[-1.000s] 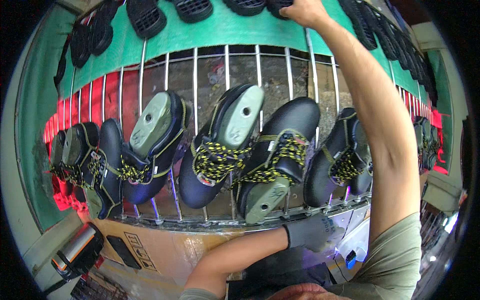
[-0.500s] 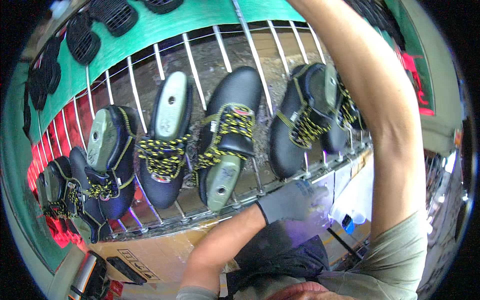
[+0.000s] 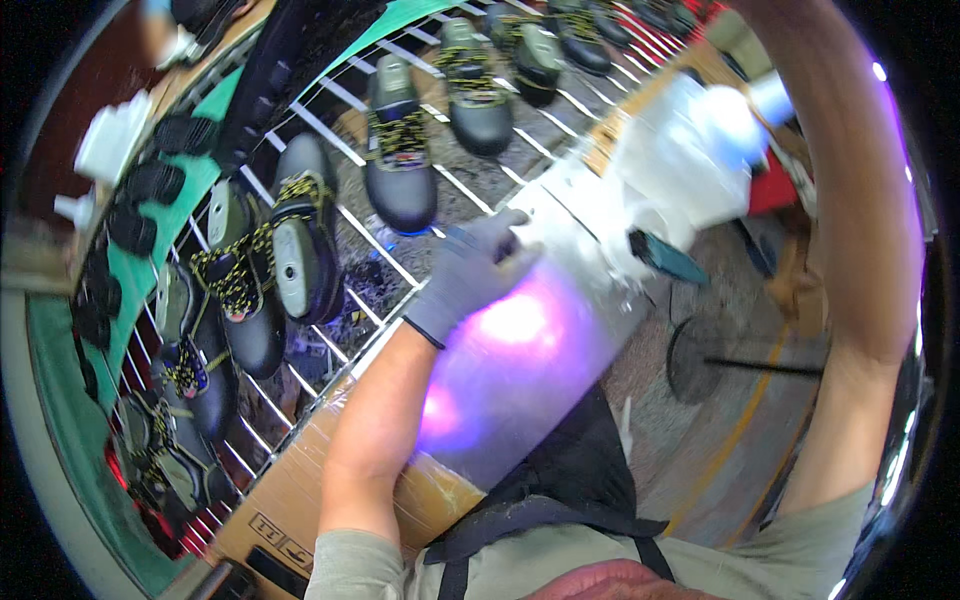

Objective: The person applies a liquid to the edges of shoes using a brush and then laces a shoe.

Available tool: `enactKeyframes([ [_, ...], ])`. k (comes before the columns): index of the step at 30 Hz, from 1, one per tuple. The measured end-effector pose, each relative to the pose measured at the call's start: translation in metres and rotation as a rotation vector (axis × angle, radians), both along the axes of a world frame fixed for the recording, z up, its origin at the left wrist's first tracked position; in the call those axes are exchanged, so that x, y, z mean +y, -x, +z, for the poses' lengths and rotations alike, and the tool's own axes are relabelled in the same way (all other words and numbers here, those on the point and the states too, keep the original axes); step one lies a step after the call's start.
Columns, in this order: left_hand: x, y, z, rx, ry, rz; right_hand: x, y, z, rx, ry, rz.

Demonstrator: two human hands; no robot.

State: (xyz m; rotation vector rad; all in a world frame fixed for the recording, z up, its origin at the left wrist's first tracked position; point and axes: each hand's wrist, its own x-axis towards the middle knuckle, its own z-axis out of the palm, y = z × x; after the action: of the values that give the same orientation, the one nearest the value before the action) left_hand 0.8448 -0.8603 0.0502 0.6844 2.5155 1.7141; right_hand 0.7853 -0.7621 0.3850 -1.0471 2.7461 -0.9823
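My left hand (image 3: pixel 475 270), in a grey glove, is over the near edge of a rack of metal rods (image 3: pixel 385 258). Its thumb and forefinger are apart, and I see nothing between them. Beyond the fingertips stands a black shoe (image 3: pixel 402 190) with yellow-and-black laces and a pale green last in it. Another such shoe (image 3: pixel 480 120) is farther along, and several more lie to the left, among them one with its last (image 3: pixel 292 270) facing up. My right forearm (image 3: pixel 850 200) rises along the right side, its hand beyond the top of the picture.
Bright purple-white light falls on a plastic-covered panel (image 3: pixel 560 350) beside the rack. A clear plastic bag (image 3: pixel 690 150) and a dark green-handled thing (image 3: pixel 668 257) are to its right. Cardboard (image 3: pixel 290 500) lines the near edge. Black soles (image 3: pixel 155 182) lie along green cloth at the left.
My view has swung to the right along the rack, so the shoes appear farther left. My left hand stays at the rack's near edge; my right arm is still raised.
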Motion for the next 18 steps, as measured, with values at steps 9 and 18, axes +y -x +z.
enactKeyframes([
  [9,0.018,0.009,0.012,-0.191,-0.031,0.091,0.383,-0.211,-0.028,0.044,0.84,-0.335],
  [18,0.108,0.114,0.07,-0.007,-0.17,0.249,0.548,-0.09,-0.178,0.193,1.451,-0.869],
])
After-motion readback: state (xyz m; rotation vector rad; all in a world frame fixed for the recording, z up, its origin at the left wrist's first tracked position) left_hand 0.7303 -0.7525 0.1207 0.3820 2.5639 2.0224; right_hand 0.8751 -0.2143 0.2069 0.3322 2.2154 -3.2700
